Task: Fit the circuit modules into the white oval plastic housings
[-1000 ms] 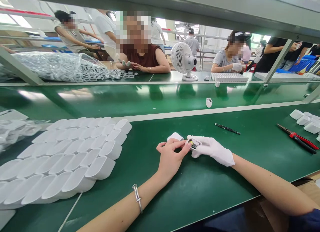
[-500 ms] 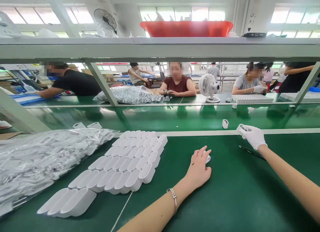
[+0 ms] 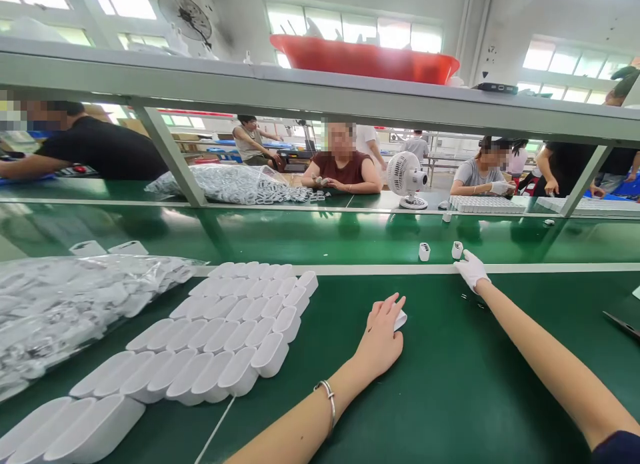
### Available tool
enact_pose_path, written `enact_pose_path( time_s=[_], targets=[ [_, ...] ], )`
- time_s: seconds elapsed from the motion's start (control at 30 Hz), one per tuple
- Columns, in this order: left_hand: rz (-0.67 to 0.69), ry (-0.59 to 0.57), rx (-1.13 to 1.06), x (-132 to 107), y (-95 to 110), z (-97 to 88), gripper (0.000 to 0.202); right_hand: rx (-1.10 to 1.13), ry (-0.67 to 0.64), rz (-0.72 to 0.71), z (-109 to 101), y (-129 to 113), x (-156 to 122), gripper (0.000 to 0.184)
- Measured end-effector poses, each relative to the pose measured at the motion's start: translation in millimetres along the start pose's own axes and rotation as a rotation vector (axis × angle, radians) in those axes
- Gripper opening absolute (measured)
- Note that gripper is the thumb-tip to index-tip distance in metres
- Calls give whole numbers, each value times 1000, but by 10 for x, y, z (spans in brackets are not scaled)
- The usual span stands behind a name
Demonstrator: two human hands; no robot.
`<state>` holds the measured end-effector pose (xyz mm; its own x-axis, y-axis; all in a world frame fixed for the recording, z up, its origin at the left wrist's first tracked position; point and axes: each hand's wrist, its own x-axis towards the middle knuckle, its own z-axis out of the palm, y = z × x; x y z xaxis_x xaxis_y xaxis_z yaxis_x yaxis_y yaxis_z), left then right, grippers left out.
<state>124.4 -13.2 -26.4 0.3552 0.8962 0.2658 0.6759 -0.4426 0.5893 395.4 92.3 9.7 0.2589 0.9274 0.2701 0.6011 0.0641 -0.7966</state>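
Observation:
My bare left hand [image 3: 383,334] lies on the green work surface [image 3: 450,384], fingers curved over a small white shell [image 3: 401,319] that pokes out beneath the fingertips. My gloved right hand [image 3: 471,269] reaches forward to the white strip at the conveyor belt's edge. Its fingers are loose and hold nothing, with the fingertips right behind a small white charger body [image 3: 457,249] standing on the belt. A second charger body [image 3: 424,251] stands a little to the left of it.
Rows of white shells [image 3: 235,324] lie left of my left hand, with a plastic bag of parts [image 3: 75,304] beyond them. Black tweezers [image 3: 620,324] are at the far right. A metal shelf [image 3: 320,101] with a red basin [image 3: 365,57] hangs overhead. People and a desk fan [image 3: 407,177] are across the belt.
My right hand carried the charger body from in front of me out to the belt and let it go there. My left hand moved onto the white shell. My head lifted.

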Motion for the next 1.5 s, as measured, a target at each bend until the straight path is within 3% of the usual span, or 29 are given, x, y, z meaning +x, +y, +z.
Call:
enact_pose_path(
  time_s=[0.1, 0.17, 0.23, 0.3, 0.37, 0.47, 0.53, 0.6, 0.73, 0.87, 1.0, 1.2, 1.33, 1.5],
  targets=[
    [-11, 15, -14, 3, 7, 9, 72, -31, -90, 28, 16, -99, -339, 35],
    [-29, 28, -7, 0, 32, 10, 73, -23, -188, -30, 49, -184, -664, 34],
    [-41, 50, 39, -20, 79, 3, 75, 1, -254, -148, 102, -251, -1009, 30],
    [-7, 78, 94, -62, 148, -12, 79, -44, -256, -402, 161, -303, -1309, 32],
    [104, 86, 112, -124, 234, -33, 84, -90, -323, -565, 207, -360, -1513, 44],
    [352, 29, 125, -225, 360, -59, 90, -107, -469, -664, 232, -447, -1607, 62],
    [460, -11, 154, -267, 412, -66, 90, -109, -508, -689, 218, -459, -1557, 62],
    [458, -1, 170, -270, 420, -66, 85, -130, -447, -674, 187, -406, -1465, 56],
    [216, 117, 128, -173, 328, -48, 66, -158, -239, -553, 113, -206, -1300, 47],
    [-52, 168, 92, -83, 244, 7, 57, -124, -169, -339, 160, -136, -1178, 41],
    [-113, 136, 109, -83, 239, 66, 62, -220, -149, -229, 473, -265, -914, 49],
    [-106, 90, 113, -103, 228, 55, 62, -302, -147, -200, 1232, -690, -234, 65],
    [-109, 74, 76, -100, 202, 28, 64, -303, -173, -187, 1600, -887, 62, 54],
    [-143, 50, 49, -96, 190, 32, 68, -256, -199, -174, 1789, -863, 171, 38]
  ],
)
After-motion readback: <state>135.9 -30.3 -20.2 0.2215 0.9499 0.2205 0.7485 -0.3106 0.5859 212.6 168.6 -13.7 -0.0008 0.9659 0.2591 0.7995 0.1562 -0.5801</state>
